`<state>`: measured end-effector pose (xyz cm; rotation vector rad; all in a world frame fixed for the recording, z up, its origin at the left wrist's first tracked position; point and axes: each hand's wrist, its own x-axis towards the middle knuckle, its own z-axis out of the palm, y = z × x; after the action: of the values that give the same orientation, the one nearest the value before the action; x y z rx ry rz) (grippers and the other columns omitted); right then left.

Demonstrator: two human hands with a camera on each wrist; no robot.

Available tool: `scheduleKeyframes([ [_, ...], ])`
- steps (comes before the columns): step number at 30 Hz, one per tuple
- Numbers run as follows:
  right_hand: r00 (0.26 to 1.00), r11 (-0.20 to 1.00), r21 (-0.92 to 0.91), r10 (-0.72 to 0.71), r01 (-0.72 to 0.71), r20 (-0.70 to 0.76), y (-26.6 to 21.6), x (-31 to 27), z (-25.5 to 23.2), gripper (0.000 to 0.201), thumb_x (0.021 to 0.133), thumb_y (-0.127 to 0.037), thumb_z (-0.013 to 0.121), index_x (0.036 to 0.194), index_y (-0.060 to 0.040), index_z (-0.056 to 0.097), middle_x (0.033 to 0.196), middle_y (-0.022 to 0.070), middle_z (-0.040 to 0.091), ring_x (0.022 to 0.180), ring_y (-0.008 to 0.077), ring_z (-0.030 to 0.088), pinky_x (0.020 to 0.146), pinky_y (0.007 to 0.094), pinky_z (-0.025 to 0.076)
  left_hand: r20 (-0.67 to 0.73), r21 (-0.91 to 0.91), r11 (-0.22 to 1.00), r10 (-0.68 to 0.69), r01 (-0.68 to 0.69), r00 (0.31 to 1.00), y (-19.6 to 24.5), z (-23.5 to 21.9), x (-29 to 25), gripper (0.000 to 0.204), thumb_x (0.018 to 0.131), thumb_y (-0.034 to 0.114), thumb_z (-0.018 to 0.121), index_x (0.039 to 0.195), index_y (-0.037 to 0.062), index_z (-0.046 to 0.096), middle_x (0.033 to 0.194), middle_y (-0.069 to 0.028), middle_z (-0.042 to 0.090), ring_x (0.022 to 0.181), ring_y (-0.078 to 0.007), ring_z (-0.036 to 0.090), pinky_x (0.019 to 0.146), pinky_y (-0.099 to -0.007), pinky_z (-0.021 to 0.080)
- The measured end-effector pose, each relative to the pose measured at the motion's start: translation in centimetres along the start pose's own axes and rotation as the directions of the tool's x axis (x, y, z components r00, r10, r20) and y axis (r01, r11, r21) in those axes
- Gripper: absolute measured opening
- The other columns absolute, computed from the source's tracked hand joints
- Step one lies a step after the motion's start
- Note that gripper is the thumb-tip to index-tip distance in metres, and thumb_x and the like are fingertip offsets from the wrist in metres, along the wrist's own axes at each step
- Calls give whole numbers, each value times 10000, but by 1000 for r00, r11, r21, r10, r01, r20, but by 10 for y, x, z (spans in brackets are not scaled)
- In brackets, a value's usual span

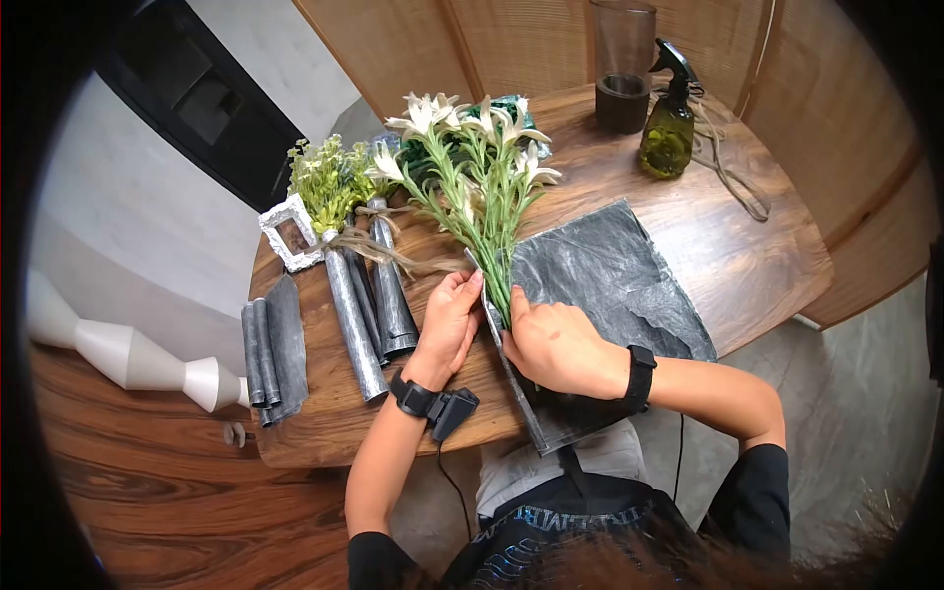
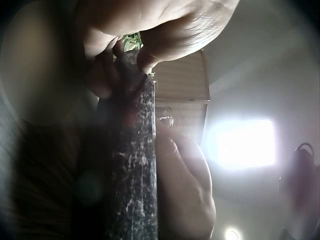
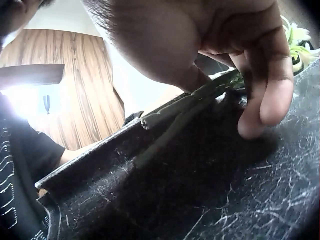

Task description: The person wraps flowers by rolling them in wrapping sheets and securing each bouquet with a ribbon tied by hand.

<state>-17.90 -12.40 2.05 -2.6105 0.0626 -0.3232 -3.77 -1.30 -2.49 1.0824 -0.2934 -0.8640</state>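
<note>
Fingers of the left hand [image 1: 452, 324]: curled at the raised edge of the dark sheet [image 1: 610, 285], which is pinched by the thumb and fingertips just left of the stems [image 1: 489, 251].
Fingers of the right hand [image 1: 565, 346]: bent over the lower stems, which are held between thumb and fingers; in the right wrist view, the fingertips are brought down close to the sheet, though contact cannot be told for certain.
White flowers [image 1: 470, 192]: laid along the left side of the sheet, the blooms lying well beyond both hands; the cut stem ends are seen, in the right wrist view, poking out past the thumb on the near side.
Sheet: spread on the table [image 1: 777, 261], its left edge turned up beside the stems, its near corner hung over the table's edge at the person's waist.
Left of the hands: grey rolls [image 1: 356, 315] tied with ribbon [image 1: 428, 264], yellow-green flowers [image 1: 327, 177] showing at their far ends; next to these, a white frame [image 1: 289, 233] and a partly rolled sheet [image 1: 288, 344].
Far side: a glass vase [image 1: 623, 59], dark in its lower part, with a spray bottle [image 1: 669, 138] beside it and a loose cord [image 1: 733, 182] to its right.
Beyond the table: a folding screen [image 1: 521, 44].
</note>
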Motion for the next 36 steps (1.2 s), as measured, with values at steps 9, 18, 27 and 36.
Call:
scheduleKeyframes([
  [9, 999, 999, 47, -13, 14, -37, -1, 1, 0, 489, 834, -167, 558, 1106, 226, 456, 597, 242, 585, 531, 400, 588, 523, 479, 486, 33, 34, 996, 79, -80, 996, 2, 16, -5, 275, 1007, 189, 420, 1167, -17, 507, 1081, -73, 616, 974, -141, 581, 902, -287, 453],
  [18, 999, 1000, -2, -7, 7, -43, 0, -1, 10, 495, 820, -156, 557, 1123, 224, 463, 618, 239, 596, 526, 398, 590, 509, 473, 484, -1, -106, 990, 91, -91, 996, -10, 27, -6, 309, 1029, 229, 342, 1218, 19, 466, 1140, -82, 589, 1015, -166, 579, 928, -319, 454],
  [27, 1000, 998, -50, 25, -25, -1, -6, 3, 14, 527, 807, -156, 558, 1143, 233, 441, 641, 250, 606, 547, 392, 603, 521, 473, 491, -46, -211, 965, 150, -157, 988, -6, 34, -16, 347, 1026, 231, 349, 1300, 31, 422, 1208, -84, 568, 1080, -178, 559, 969, -324, 433],
  [36, 999, 988, -157, 17, -10, 46, -11, 5, 18, 556, 745, -107, 554, 1153, 252, 436, 717, 218, 633, 597, 327, 645, 516, 399, 514, -87, -11, 991, 132, -133, 987, -12, 36, -9, 223, 1004, 227, 444, 1123, 44, 491, 994, -18, 583, 852, -88, 535, 780, -251, 453],
])
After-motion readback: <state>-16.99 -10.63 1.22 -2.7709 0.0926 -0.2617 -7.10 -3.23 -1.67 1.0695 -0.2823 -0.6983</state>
